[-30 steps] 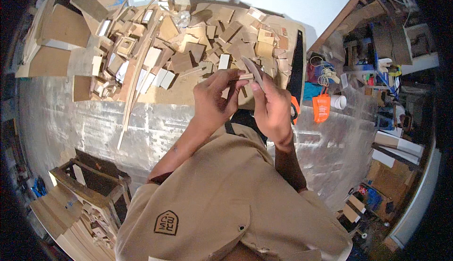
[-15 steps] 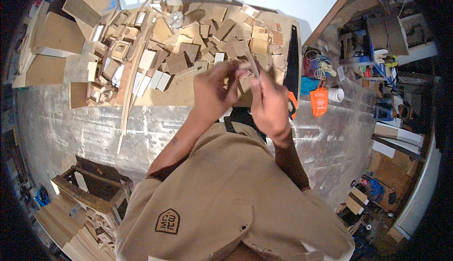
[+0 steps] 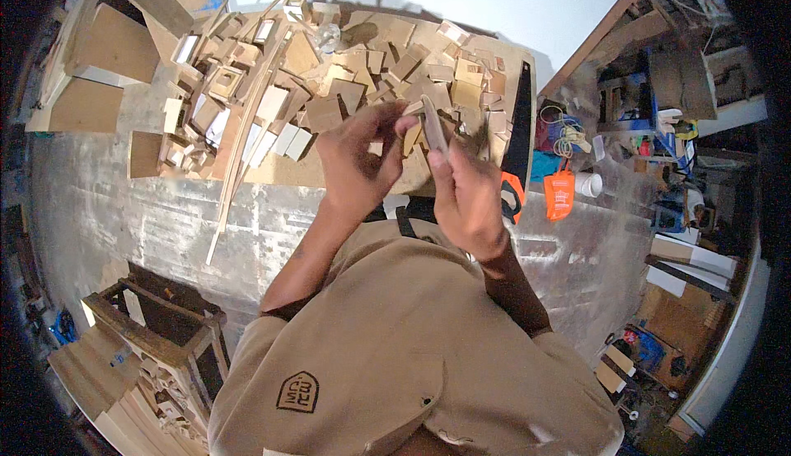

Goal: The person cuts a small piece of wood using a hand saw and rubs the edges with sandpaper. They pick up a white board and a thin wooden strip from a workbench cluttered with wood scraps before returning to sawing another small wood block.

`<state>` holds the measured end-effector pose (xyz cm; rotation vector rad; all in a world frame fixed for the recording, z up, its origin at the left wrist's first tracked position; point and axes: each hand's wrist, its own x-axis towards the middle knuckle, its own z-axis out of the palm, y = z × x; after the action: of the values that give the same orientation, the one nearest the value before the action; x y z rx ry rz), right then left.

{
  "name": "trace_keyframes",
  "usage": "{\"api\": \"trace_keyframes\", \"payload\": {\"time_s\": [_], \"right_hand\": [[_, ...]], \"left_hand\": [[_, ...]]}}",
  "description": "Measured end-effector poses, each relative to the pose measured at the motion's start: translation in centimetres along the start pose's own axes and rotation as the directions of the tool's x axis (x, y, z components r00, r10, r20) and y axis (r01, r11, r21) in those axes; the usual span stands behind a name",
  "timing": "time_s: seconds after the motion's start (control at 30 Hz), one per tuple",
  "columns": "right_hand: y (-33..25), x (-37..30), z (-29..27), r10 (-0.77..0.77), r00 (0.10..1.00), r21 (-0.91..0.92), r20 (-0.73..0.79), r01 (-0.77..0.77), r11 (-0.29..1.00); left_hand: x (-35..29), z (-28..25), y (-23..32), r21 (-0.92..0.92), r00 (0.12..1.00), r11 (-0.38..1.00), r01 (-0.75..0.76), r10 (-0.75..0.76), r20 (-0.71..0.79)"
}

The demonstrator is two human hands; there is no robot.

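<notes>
Your right hand [image 3: 465, 196] grips a thin, narrow wooden strip [image 3: 433, 130] between thumb and fingers, clenched on its lower end. The strip's long axis runs up and slightly left, away from your chest, toward the workbench. Your left hand [image 3: 358, 163] meets it from the left: its fingertips [image 3: 405, 114] pinch or touch the strip's upper end, though the exact contact is hard to tell. Both hands are level with each other, just above the near edge of the workbench [image 3: 280, 172], with the right hand carrying the strip's weight.

Beyond the hands, a heap of small plywood offcuts [image 3: 346, 77] covers the bench. Long thin battens [image 3: 247, 126] lie diagonally across its left part. A handsaw [image 3: 517, 139] with a black blade and orange-black handle lies along the bench's right edge, just beside your right hand.
</notes>
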<state>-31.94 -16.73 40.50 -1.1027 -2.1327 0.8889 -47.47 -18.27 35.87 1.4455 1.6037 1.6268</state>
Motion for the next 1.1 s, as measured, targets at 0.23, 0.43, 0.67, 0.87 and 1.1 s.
{"api": "trace_keyframes", "payload": {"time_s": [0.23, 0.43, 0.67, 0.87, 1.1], "right_hand": [[0.4, -0.2, 2.5, -0.091, 0.996, 0.081, -0.011, 0.092, 0.992], [0.7, 1.3, -1.0, 0.125, 0.989, -0.081, 0.083, -0.118, 0.990], [-3.8, 1.4, -2.0, -0.229, 0.973, 0.101, -0.024, 0.231, 0.968], [-3.3, 2.5, -1.4, -0.242, 0.964, 0.058, 0.107, 0.237, 0.970], [-2.1, 2.8, -1.3, -0.163, 0.982, 0.060, 0.100, 0.157, 0.986]], "left_hand": [[2.1, -2.6, 1.0, -0.210, 0.981, 0.973, 0.101, -0.132, -0.142], [0.2, -4.7, 3.9, -0.163, 0.959, 0.983, 0.080, -0.121, -0.256], [-0.4, -4.4, 3.2, -0.060, 0.931, 0.963, -0.263, 0.237, -0.279], [0.6, -3.4, 3.7, 0.129, 0.947, 0.970, -0.204, 0.229, -0.226], [-0.2, -1.0, 3.3, 0.112, 0.960, 0.982, -0.153, 0.175, -0.220]]}}
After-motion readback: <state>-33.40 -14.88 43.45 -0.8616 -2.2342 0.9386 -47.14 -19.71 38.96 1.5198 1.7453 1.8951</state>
